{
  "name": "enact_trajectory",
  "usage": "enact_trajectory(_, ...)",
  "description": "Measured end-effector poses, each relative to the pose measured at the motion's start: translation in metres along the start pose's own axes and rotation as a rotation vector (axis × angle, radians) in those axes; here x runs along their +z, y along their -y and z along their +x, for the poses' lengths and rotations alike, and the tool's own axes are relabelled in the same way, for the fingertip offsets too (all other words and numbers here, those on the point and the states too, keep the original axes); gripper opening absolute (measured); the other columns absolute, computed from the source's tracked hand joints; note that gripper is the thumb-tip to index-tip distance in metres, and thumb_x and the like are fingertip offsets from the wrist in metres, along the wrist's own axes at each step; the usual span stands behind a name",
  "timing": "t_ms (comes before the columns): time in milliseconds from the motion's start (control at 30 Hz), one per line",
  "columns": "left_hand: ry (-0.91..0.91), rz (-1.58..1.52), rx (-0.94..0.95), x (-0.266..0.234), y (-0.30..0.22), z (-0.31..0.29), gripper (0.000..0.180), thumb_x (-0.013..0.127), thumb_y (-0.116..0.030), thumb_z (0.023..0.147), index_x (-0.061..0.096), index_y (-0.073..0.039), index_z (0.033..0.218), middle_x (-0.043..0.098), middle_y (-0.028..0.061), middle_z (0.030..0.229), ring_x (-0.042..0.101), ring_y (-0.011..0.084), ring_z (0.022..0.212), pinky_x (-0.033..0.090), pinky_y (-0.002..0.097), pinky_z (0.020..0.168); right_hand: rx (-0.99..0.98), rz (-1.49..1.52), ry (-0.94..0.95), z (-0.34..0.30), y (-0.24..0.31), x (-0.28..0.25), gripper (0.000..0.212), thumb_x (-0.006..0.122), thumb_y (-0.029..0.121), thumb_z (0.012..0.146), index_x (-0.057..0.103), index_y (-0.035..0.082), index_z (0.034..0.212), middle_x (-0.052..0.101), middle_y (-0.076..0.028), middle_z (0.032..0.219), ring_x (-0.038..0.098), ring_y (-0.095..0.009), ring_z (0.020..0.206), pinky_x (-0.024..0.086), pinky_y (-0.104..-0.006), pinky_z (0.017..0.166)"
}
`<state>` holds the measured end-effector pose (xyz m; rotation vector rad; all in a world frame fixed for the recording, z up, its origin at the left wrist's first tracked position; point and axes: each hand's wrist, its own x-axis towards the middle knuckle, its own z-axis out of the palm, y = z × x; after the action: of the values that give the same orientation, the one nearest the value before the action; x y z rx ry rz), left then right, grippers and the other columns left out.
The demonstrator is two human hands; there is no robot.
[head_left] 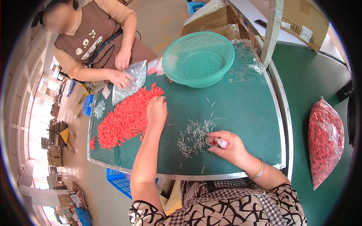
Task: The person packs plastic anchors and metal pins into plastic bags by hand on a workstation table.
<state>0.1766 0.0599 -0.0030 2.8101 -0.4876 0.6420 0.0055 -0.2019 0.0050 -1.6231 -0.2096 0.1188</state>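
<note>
the person's left hand [157, 110] is at the right edge of the heap of red plastic sleeves [124, 122], fingers bent together; whether they pinch a sleeve cannot be told. the right hand [230, 146] curls thumb and fingers around a small clear bag [219, 142], something red showing in it, just beside the loose metal pins [194, 135] on the green tabletop [245, 107].

the likeliest trouble is a spill: the bag looks soft, so a slack grip could let it fold and drop its contents among the pins. a careless sweep of the right wrist, with its bangles [258, 170], could send pins over the table's metal edge [211, 176]. across the table, a co-worker's hands [119, 78] are at a larger bag of small parts [139, 78] (right against the heap), and a slip there could mix those parts into the sleeves.
</note>
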Motion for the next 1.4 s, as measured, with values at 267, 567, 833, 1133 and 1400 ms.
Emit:
enact_trajectory(267,0.124,0.138,0.000,0.012,0.006,0.001,0.005,0.053,0.001,0.073,0.058,0.002,0.074,0.059,0.0187,0.075,0.061,0.0349,0.070,0.050,0.0428,0.064,0.001,-0.001,-0.021,0.002,0.006,-0.001,0.041,0.074,0.001,0.070,0.062,0.005,0.109,0.064,-0.005,0.092,0.061,-0.016,0.086,0.048,-0.0276,0.078)
enact_trajectory(567,0.233,-1.087,-0.156,-0.063,-0.121,-0.073,0.014,0.062,0.005,0.076,0.062,-0.002,0.088,0.061,0.0028,0.086,0.056,0.0093,0.071,0.047,0.0226,0.062,-0.013,-0.082,-0.047,0.004,0.002,0.000,0.041,0.075,0.002,0.069,0.063,0.005,0.108,0.063,-0.005,0.090,0.060,-0.016,0.084,0.048,-0.0286,0.076)
enact_trajectory(833,0.043,-0.825,0.056,-0.065,-0.141,-0.099,0.021,0.067,0.004,0.073,0.063,-0.002,0.092,0.059,0.0084,0.098,0.058,0.0150,0.077,0.048,0.0247,0.068,-0.067,-0.158,-0.079,0.003,-0.003,0.004,0.038,0.073,0.010,0.073,0.063,0.009,0.109,0.062,-0.008,0.090,0.061,-0.021,0.083,0.049,-0.0309,0.074)
enact_trajectory(1133,-0.016,-0.698,-0.286,-0.035,-0.102,-0.094,0.015,0.065,0.001,0.077,0.063,-0.001,0.091,0.061,0.0077,0.092,0.057,0.0149,0.069,0.046,0.0267,0.062,-0.127,-0.254,-0.146,0.005,-0.001,-0.001,0.040,0.073,0.005,0.070,0.062,0.007,0.108,0.064,-0.008,0.089,0.062,-0.021,0.083,0.049,-0.0298,0.075)
enact_trajectory(1400,0.205,-0.526,0.042,-0.022,-0.119,-0.089,0.019,0.066,-0.006,0.075,0.062,-0.004,0.094,0.058,0.0095,0.087,0.058,0.0262,0.077,0.048,0.0348,0.067,-0.106,-0.140,-0.234,0.006,-0.004,-0.004,0.039,0.073,0.007,0.070,0.063,0.007,0.108,0.064,-0.007,0.089,0.062,-0.021,0.081,0.049,-0.0307,0.074)
